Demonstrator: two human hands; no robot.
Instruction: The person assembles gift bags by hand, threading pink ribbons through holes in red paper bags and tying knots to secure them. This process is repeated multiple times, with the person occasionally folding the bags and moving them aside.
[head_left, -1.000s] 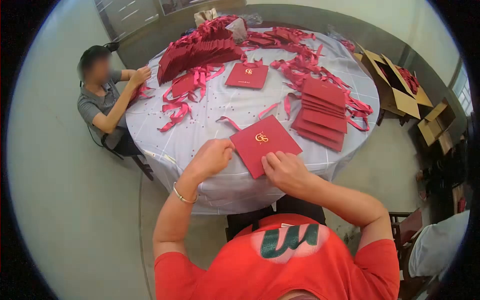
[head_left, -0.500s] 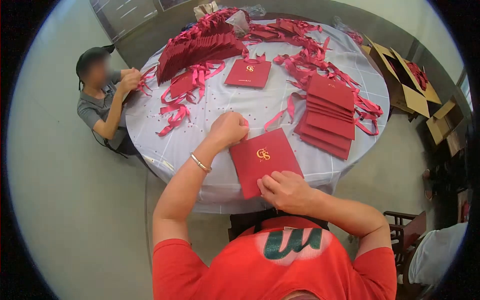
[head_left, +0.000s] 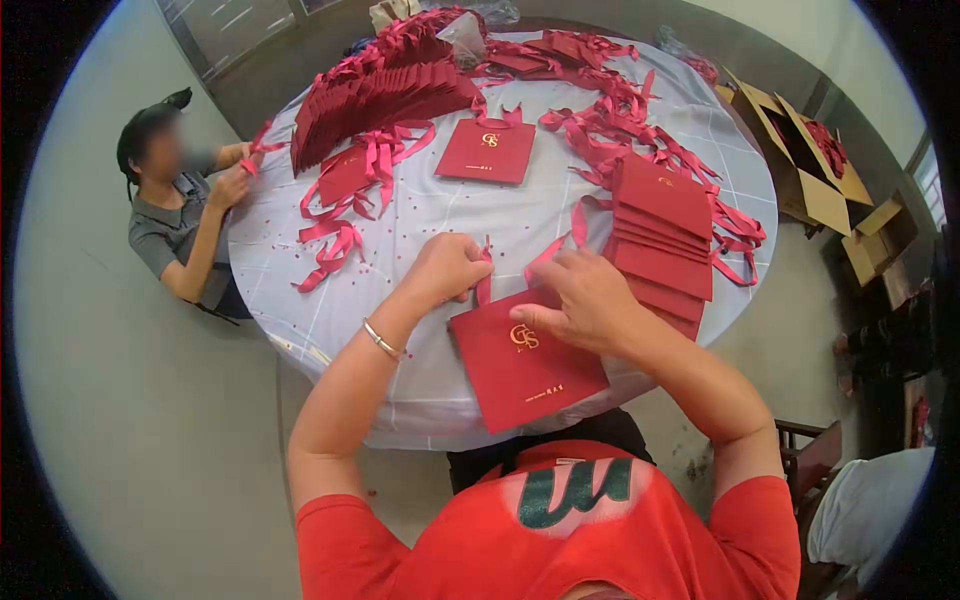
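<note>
A red gift bag point(head_left: 525, 380) with gold lettering lies at the near edge of the round table, its printed face up. My left hand point(head_left: 445, 268) is closed at the bag's upper left, pinching a pink-red ribbon point(head_left: 485, 285) that rises from its top edge. Over the bag's upper right hovers my right hand point(head_left: 585, 300), thumb apart from the fingers, fingertips beside another length of ribbon point(head_left: 578, 222). Just right of that hand sits a fanned stack of similar red bags point(head_left: 660, 235) with ribbons trailing from it.
Another red bag point(head_left: 486, 152) lies mid-table. Rows of bags point(head_left: 375, 105) fill the far left, with loose ribbons point(head_left: 335, 255) and small red bits on the white tablecloth point(head_left: 415, 345). A person point(head_left: 185, 205) handles ribbon at the left. Cardboard boxes point(head_left: 800, 150) stand at the right.
My right hand has left the bag's lower edge and moved up to its top right. The bag sits lower and nearer me, with ribbon now showing at my left fingertips.
</note>
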